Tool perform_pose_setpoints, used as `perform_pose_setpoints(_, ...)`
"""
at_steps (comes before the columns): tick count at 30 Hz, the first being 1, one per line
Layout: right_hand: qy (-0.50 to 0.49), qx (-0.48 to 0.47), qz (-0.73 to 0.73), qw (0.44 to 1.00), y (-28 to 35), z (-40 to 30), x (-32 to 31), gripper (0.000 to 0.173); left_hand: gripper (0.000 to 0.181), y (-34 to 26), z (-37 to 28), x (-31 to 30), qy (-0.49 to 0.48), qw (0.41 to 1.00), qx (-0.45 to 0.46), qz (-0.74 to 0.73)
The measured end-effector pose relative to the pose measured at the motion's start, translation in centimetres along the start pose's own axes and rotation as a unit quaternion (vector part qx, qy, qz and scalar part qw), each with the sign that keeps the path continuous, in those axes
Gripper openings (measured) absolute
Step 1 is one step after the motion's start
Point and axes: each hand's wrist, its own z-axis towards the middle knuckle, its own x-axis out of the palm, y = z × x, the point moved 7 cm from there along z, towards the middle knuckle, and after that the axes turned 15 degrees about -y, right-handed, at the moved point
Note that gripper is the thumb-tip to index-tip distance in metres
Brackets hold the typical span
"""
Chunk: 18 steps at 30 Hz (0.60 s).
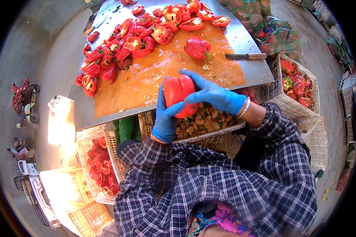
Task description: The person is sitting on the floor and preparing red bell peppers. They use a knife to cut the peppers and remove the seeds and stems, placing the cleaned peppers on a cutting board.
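Both my hands wear blue gloves and hold one whole red bell pepper just over the table's near edge. My left hand cups its left side, thumb across the front. My right hand grips it from the right, fingers reaching behind. Another red bell pepper lies on the orange sheet, its green stem towards me. To its right rests a knife, blade pointing left. Cut red peppers are heaped at the left and back of the table. Scattered seeds dot the sheet.
Below the pepper sits a tray of cores and scraps. Plastic crates of peppers stand at left and right. Mesh sacks lean behind the right crate. A scooter is parked at far left. The metal table edge slants before me.
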Motion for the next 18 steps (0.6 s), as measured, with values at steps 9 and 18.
perform_pose_setpoints(9,-0.166,-0.024,0.141,0.976,-6.4,3.0,-0.7,0.051,0.085,2.9,2.7,-4.0,-0.081,0.989,0.015,-0.121)
perform_pose_setpoints(18,-0.181,0.026,0.283,0.942,-3.4,5.5,-5.0,0.041,0.077,1.4,4.2,-4.9,0.032,0.946,-0.025,-0.322)
